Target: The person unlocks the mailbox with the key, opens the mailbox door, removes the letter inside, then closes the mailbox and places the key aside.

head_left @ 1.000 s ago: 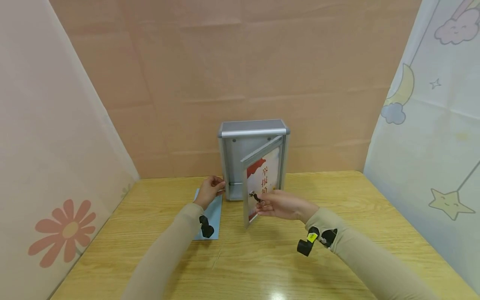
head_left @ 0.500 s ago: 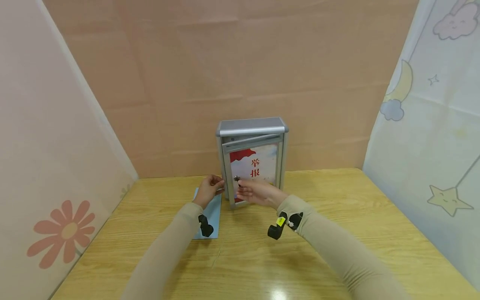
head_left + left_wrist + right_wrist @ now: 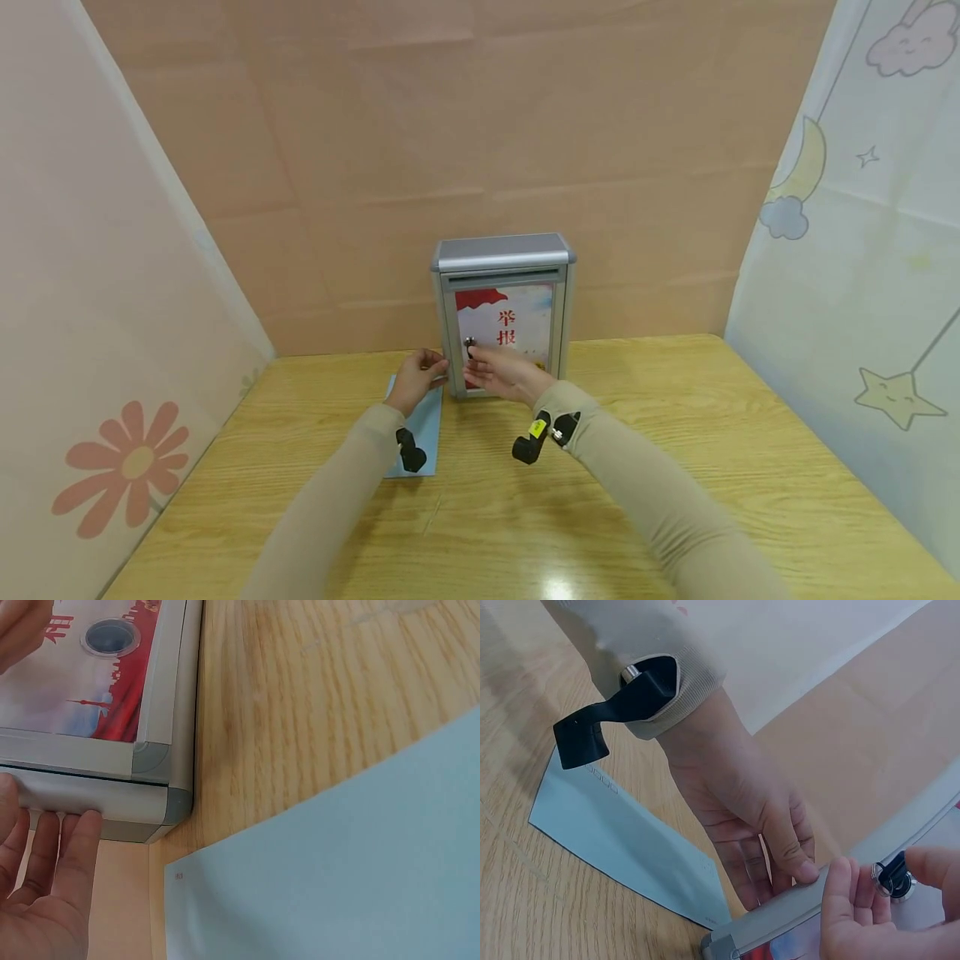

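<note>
A grey metal-framed letter box (image 3: pixel 502 248) stands upright at the back of the table, its door (image 3: pixel 528 304) flush with the frame or nearly so. Red characters and a red flag decorate the door's panel. My right hand (image 3: pixel 510 375) pinches a black-headed key (image 3: pixel 892 871) that sits in the lock at the door's left side; a small ring hangs from the key. My left hand (image 3: pixel 416 383) rests its fingertips against the box's left side wall, near the bottom, with fingers fairly straight. Part of the panel is hidden behind my right hand.
A light blue sheet or folder (image 3: pixel 423 437) lies flat on the wooden table (image 3: pixel 637 500), left of the box and partly under my left forearm. A peach backdrop (image 3: pixel 487 125) hangs behind the box, with patterned white cloths at both sides.
The door has swung from ajar back against the box, my right hand moving left and away from me with the key. My left hand has stayed at the box's side.
</note>
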Demonstrator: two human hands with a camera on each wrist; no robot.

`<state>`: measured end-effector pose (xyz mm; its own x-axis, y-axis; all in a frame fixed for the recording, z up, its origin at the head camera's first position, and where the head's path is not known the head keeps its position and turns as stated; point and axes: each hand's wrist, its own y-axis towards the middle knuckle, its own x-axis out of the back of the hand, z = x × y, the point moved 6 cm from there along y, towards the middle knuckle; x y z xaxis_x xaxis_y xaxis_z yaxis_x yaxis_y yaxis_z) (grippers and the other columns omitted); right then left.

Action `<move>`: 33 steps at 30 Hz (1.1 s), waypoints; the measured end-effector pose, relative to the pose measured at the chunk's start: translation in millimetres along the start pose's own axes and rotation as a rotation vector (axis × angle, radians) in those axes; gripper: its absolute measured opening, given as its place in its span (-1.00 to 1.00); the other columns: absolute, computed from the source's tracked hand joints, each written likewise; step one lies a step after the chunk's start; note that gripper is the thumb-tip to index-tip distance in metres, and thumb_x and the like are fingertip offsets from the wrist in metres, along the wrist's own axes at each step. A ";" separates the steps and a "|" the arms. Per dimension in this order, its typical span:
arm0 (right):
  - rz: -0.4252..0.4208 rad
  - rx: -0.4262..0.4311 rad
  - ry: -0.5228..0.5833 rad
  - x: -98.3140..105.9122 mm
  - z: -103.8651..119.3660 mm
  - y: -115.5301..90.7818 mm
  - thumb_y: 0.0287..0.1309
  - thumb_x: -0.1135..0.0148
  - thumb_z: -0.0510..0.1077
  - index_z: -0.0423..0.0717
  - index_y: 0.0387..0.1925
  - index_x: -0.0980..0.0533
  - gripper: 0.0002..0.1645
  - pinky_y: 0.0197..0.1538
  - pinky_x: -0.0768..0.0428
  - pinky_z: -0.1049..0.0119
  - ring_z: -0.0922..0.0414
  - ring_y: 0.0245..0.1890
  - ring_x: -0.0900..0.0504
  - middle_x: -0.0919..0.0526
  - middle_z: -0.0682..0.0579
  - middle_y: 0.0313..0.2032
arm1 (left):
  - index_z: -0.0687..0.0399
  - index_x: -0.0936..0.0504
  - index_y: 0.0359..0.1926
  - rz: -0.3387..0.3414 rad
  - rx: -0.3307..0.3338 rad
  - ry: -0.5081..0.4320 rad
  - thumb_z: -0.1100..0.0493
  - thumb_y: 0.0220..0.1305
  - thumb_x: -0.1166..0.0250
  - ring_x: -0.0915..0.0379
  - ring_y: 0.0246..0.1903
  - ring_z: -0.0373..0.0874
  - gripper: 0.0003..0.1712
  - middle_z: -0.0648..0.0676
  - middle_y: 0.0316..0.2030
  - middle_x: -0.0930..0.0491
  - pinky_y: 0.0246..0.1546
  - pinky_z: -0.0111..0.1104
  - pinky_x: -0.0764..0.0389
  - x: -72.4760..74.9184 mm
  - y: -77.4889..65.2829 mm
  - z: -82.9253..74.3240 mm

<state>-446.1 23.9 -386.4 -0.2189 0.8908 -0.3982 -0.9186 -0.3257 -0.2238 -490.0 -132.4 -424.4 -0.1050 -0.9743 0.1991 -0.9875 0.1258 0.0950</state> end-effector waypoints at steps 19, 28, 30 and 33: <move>-0.027 -0.026 0.034 -1.5 -1.6 9.1 0.46 0.05 -0.17 -0.33 0.02 -0.37 -0.71 0.32 -0.38 0.19 0.12 -0.19 -0.49 -0.44 -0.08 -0.16 | 0.32 -0.49 -0.04 0.004 0.003 -0.009 0.22 0.36 -0.20 -0.55 -0.11 0.04 -0.75 0.19 -0.18 -0.50 0.01 -0.13 -0.61 0.1 -0.5 -2.0; -0.135 0.057 -0.044 -5.3 2.3 5.4 0.36 -0.03 -0.29 -0.35 -0.06 -0.42 -0.80 0.17 -0.51 0.23 0.03 -0.09 -0.49 -0.45 -0.05 -0.31 | 0.35 -0.46 -0.03 0.011 0.009 -0.032 0.24 0.36 -0.20 -0.52 -0.03 0.14 -0.73 0.21 -0.16 -0.48 0.04 -0.10 -0.59 -1.5 -0.8 -2.7; -0.157 0.075 -0.073 -6.6 3.3 5.1 0.35 -0.04 -0.30 -0.40 -0.03 -0.43 -0.75 0.22 -0.49 0.18 0.02 -0.09 -0.51 -0.45 -0.04 -0.33 | 0.35 -0.46 -0.03 0.010 0.010 -0.033 0.24 0.36 -0.20 -0.52 -0.03 0.14 -0.73 0.21 -0.15 -0.48 0.04 -0.11 -0.59 -1.7 -1.3 -3.0; -0.176 0.086 -0.105 -7.5 4.2 5.2 0.35 -0.05 -0.30 -0.43 0.03 -0.42 -0.69 0.23 -0.49 0.15 0.05 -0.15 -0.55 -0.46 -0.04 -0.34 | 0.34 -0.46 -0.03 0.003 0.007 -0.027 0.24 0.36 -0.20 -0.53 -0.06 0.10 -0.74 0.20 -0.16 -0.48 0.03 -0.11 -0.60 -0.8 -1.4 -2.7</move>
<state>-450.6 16.9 -380.9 -0.0818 0.9610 -0.2642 -0.9693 -0.1384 -0.2031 -488.2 -131.4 -422.0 -0.1112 -0.9787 0.1728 -0.9880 0.1277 0.0874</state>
